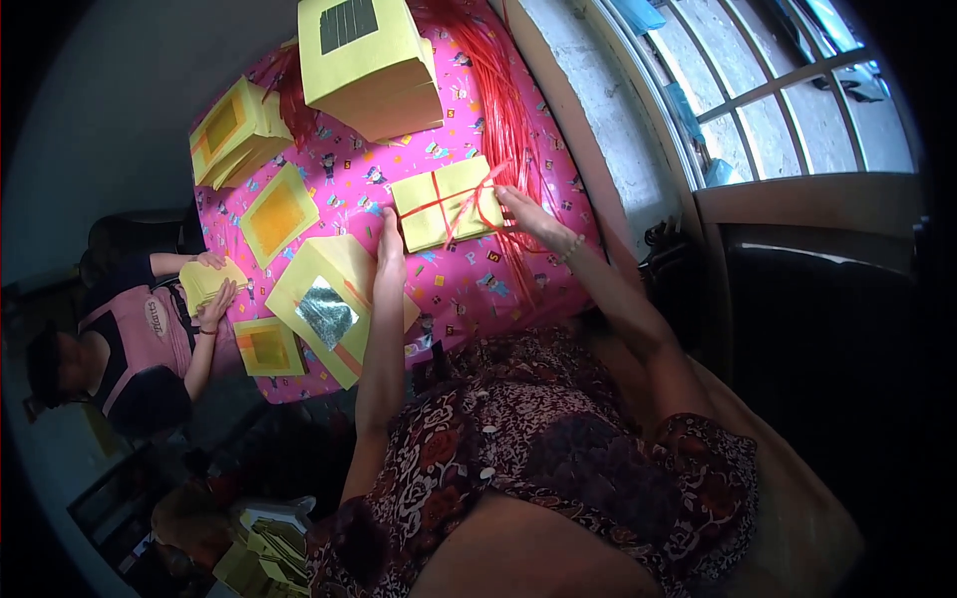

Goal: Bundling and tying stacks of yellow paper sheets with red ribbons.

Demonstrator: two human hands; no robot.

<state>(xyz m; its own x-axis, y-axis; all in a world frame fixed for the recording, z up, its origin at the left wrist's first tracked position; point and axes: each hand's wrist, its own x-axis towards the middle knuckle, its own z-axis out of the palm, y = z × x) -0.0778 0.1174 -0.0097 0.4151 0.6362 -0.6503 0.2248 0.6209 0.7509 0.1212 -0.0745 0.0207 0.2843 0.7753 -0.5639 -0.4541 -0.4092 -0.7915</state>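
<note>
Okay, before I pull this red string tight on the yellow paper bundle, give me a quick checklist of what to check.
1. Red string crosses over the yellow bundle: ok.
2. Left hand steadies the bundle's near edge: ok.
3. Right hand grips the string end: cannot tell, fingers blurred.
4. Bundle lies flat on the pink table cover: ok.
5. Loose red strands kept apart from the knot: not ok, they run right beside it.

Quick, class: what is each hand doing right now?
Left hand: open, flat against the yellow paper bundle.
Right hand: pinching the red string around that bundle.
</note>
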